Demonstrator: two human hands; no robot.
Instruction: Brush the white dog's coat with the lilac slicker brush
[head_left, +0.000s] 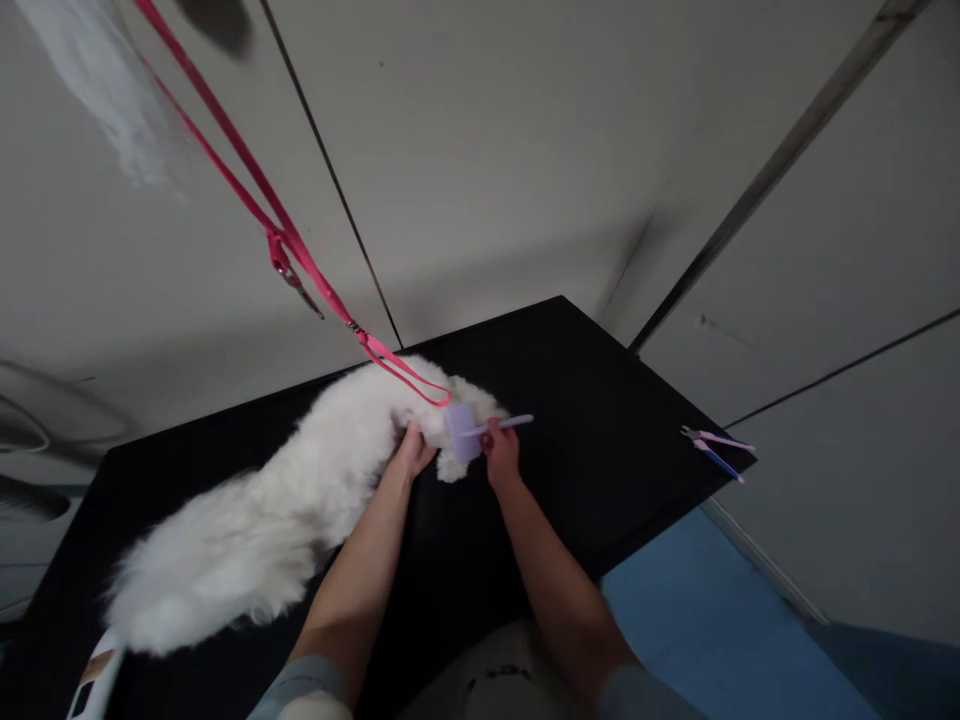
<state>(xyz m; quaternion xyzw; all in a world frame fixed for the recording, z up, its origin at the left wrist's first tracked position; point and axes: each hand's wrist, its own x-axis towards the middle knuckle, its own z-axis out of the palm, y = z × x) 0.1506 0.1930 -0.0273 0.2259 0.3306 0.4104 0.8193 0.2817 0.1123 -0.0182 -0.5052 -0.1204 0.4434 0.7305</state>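
Gripping the brush [466, 432] by its handle, my right hand [501, 455] presses it into the dog [300, 500]. My left hand [412, 450] clutches the dog's fur just beside the brush, under the pink leash [300, 250].

Fluffy white fur [300, 500] lies on a matt black, finely textured tabletop [600, 420]; the lilac brush [469, 432] looks smooth plastic, the pink leash [247, 190] glossy with a metal clip [296, 280].

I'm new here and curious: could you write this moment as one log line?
left hand: holds white dog | right hand: grip on lilac brush at dog's fur | pink leash: looped on dog | black table: clippers at edge
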